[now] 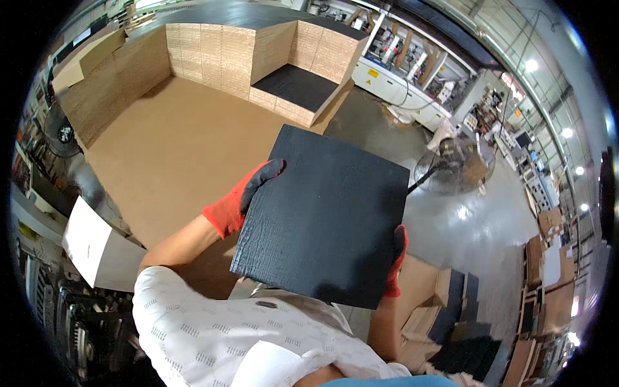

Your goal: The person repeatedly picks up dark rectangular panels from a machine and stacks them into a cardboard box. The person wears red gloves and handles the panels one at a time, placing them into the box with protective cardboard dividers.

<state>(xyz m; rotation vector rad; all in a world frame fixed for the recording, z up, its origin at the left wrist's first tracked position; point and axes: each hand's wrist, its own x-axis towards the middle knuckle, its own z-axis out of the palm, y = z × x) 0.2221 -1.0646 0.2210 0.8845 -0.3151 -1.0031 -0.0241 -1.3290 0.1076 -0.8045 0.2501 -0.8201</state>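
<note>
A square black board (325, 213) with a wood-grain face is held up in front of my body, slightly tilted. My left hand (248, 197), in a red glove with a dark coating, grips its left edge with the thumb over the top face. On the right edge my right hand (396, 258), gloved the same way, is closed round the side; most of its fingers are hidden beneath the board. Beyond the board lies a wide brown work surface (193, 129), bordered by tall stacks of boards with pale chipboard edges (209, 55).
A low stack topped by a black board (296, 87) stands at the far side. To the right is a floor fan (454, 164), with a long white machine (400, 84) behind it. More stacked boards (451, 303) sit at the lower right, and a white panel (90, 242) leans at the left.
</note>
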